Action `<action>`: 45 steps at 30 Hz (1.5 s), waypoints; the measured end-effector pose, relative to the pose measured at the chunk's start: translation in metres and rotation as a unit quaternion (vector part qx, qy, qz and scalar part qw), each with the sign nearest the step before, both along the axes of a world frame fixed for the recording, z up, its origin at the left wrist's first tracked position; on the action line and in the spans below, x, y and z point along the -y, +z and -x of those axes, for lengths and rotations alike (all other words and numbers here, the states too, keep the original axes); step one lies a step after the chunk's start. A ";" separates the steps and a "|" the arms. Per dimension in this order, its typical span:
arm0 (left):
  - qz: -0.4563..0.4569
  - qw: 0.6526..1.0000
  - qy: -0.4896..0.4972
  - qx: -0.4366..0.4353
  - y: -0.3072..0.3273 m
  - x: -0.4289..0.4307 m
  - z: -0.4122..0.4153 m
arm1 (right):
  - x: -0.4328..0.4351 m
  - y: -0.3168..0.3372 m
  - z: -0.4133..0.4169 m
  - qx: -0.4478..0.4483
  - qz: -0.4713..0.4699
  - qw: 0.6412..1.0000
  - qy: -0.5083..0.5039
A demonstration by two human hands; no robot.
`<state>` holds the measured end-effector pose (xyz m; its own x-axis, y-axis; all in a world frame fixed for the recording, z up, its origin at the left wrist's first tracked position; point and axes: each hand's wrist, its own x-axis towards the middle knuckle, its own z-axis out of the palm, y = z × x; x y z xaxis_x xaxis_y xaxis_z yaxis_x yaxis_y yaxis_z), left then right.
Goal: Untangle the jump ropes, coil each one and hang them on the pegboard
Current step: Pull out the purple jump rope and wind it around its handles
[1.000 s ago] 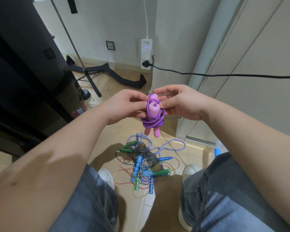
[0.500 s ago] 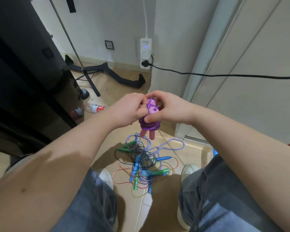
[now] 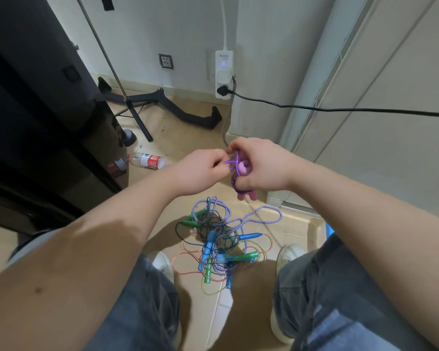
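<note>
A purple jump rope (image 3: 235, 184) is coiled around its two pink handles (image 3: 245, 169). My right hand (image 3: 259, 165) grips this bundle, fingers wrapped over the handles, whose lower ends poke out below. My left hand (image 3: 200, 173) pinches a strand of the purple cord (image 3: 230, 162) just left of the bundle. Below on the floor lies a tangled pile of jump ropes (image 3: 223, 247) with blue and green handles, a lilac braided rope and thin orange and yellow cords. No pegboard is in view.
A plastic bottle (image 3: 148, 160) lies on the floor at left beside dark furniture (image 3: 36, 110). A tripod stand (image 3: 127, 102) and a black floor base (image 3: 188, 115) stand behind. A black cable (image 3: 340, 110) runs from a wall power strip (image 3: 224, 74). My shoes (image 3: 288, 257) flank the pile.
Both hands have dropped lower and closer together. The right hand now wraps over the pink handles, and the left hand pulls a purple strand out to the left.
</note>
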<state>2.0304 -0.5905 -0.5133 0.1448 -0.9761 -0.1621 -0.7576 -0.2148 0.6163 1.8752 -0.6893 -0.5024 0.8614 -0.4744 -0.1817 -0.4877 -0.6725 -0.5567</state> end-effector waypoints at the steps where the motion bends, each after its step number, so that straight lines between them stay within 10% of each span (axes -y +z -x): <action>1: 0.002 0.999 0.017 -0.046 0.000 0.000 0.001 | -0.001 -0.001 0.000 0.007 -0.006 1.000 0.008; 7: -0.017 0.964 0.089 -0.249 0.007 0.006 0.010 | -0.002 -0.006 -0.005 0.056 0.068 0.996 -0.008; 22: 0.110 0.988 0.105 -0.006 0.011 -0.003 0.012 | 0.007 -0.005 0.012 0.043 0.010 0.998 -0.043; 45: 0.185 0.941 0.183 -0.215 0.018 -0.007 0.010 | 0.003 0.014 0.003 0.114 -0.049 0.986 -0.114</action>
<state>2.0206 -0.5834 -0.4957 0.4813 -0.8746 0.0581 -0.3382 -0.1241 0.9329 1.8719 -0.6923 -0.4886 0.7575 -0.6509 -0.0498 -0.4749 -0.4971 -0.7262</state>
